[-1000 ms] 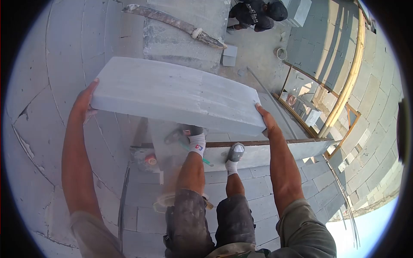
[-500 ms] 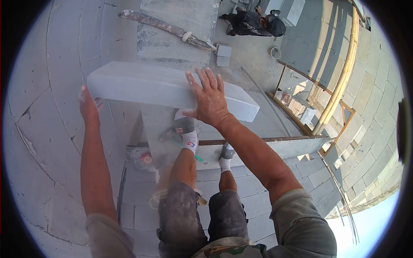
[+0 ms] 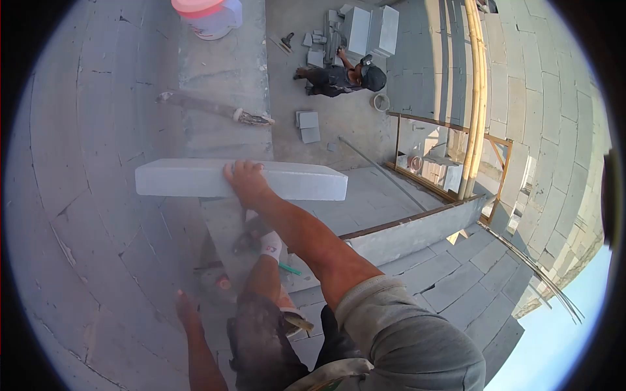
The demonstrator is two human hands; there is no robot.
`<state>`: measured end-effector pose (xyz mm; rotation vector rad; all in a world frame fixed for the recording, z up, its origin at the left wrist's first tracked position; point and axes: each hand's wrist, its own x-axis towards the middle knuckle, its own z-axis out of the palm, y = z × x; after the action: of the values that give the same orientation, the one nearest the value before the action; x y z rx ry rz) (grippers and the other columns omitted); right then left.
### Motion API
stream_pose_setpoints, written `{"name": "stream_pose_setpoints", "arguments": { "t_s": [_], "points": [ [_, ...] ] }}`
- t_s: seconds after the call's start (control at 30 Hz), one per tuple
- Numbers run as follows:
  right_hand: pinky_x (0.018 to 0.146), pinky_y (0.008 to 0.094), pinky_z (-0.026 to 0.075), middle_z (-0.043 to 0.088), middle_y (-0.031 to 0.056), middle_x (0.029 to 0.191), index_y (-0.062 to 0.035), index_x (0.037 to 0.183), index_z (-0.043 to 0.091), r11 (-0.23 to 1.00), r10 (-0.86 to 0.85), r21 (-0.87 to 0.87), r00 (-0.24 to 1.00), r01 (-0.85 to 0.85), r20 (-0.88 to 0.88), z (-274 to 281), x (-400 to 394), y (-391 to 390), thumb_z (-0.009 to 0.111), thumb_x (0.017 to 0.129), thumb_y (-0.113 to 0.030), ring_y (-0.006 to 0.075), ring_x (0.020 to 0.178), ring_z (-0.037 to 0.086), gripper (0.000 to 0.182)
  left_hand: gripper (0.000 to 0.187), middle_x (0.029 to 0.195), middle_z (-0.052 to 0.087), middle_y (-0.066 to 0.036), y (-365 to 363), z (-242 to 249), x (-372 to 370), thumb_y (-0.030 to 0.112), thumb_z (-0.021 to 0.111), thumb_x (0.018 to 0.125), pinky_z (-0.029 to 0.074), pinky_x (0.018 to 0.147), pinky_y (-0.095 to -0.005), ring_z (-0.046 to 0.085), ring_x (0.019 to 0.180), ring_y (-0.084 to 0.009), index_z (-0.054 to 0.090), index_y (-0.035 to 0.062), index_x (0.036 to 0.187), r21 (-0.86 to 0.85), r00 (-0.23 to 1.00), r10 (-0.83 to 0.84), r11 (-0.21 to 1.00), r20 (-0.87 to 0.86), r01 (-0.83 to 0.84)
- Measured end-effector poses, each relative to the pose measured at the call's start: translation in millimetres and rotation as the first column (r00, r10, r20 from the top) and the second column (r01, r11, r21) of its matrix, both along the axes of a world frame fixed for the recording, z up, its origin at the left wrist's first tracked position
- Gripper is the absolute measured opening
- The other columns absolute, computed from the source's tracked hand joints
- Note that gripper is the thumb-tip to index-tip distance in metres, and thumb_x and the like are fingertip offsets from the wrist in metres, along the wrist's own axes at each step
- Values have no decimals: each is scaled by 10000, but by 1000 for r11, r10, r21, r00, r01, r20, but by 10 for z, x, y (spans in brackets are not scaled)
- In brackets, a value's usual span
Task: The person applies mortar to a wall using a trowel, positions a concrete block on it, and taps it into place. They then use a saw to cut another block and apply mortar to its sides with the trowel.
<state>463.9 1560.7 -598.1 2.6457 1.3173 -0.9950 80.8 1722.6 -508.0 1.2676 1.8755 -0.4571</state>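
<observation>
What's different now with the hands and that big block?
The left hand let go of the block's end and dropped low, away from it. The right hand moved from the other end to near the block's middle. The block now shows less of its broad face. The bamboo poles stayed put.

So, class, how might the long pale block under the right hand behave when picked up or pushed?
The long pale block is probably stiff, showing no sag along its length. It may pivot if pushed near one end, being long and narrow. It might be light for its size: only the right hand touches it, though hidden support is possible.
</observation>
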Motion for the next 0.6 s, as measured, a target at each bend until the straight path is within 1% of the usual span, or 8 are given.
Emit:
{"name": "stream_pose_setpoints", "arguments": {
  "t_s": [0.07,0.17,0.23,0.33,0.4,0.47,0.53,0.6],
  "points": [
    [838,555,457,492,179,1148,-46,1370,358,999,-24,-36,1000,24,-5,377,-8,-148,779,660,-211,339,1043,520,841,873,1403,468,-146,-180,543,498,701,485,866,483,789,-416,601,1032,-289,287,129,1495,-31,993,46,999,106,-43],
    [852,495,484,514,159,1141,-29,1371,355,990,-118,-75,993,118,-3,1129,-135,-598,819,630,-261,317,1046,546,905,841,1381,489,-140,-284,570,480,684,478,879,475,809,-412,595,1038,-283,315,119,1482,-84,965,53,996,257,-32],
    [875,491,491,518,160,1150,-12,1409,334,957,-267,-147,956,249,-121,1814,-163,-942,865,567,-328,313,1081,553,1045,823,1366,496,-128,-58,-348,-246,680,486,879,456,839,-435,587,1038,-275,326,138,1478,-43,913,-211,970,350,240],
    [885,471,494,505,193,1168,-40,1467,282,893,-437,-176,890,414,-128,2837,-326,-1575,765,629,-204,347,1106,544,981,807,1340,504,-122,95,-553,128,679,499,876,451,866,-425,579,1037,-281,368,129,1453,114,753,-527,841,395,529],
    [891,475,493,502,205,1187,-48,1476,268,820,-571,-161,806,549,-155,3529,-385,-1978,765,629,-216,363,1120,544,997,815,1327,507,-123,-108,-28,755,684,507,872,456,884,-426,574,1042,-300,399,96,1426,-195,890,35,979,454,61],
    [891,462,497,501,214,1203,-49,1485,251,761,-649,-111,755,640,-97,4185,-464,-2370,752,642,-219,370,1130,546,995,828,1298,515,-128,-510,643,1467,694,502,869,461,868,-430,571,1042,-307,403,75,1411,-223,866,-30,961,500,162],
    [892,451,498,503,217,1202,-48,1490,241,733,-680,-36,731,679,-58,4801,-562,-2746,746,651,-223,371,1131,548,995,871,1313,506,-150,-941,485,1684,708,493,865,456,868,-462,571,1051,-317,356,62,1434,-77,722,-362,864,590,497],
    [866,428,502,517,223,1148,-52,1504,218,691,-723,60,691,721,21,5268,-721,-3114,742,656,-231,367,1088,565,1012,909,1354,475,-197,-1890,1537,2075,716,487,863,452,918,-455,540,1159,-325,322,44,1451,-361,786,-111,844,608,398]
  ]
}}
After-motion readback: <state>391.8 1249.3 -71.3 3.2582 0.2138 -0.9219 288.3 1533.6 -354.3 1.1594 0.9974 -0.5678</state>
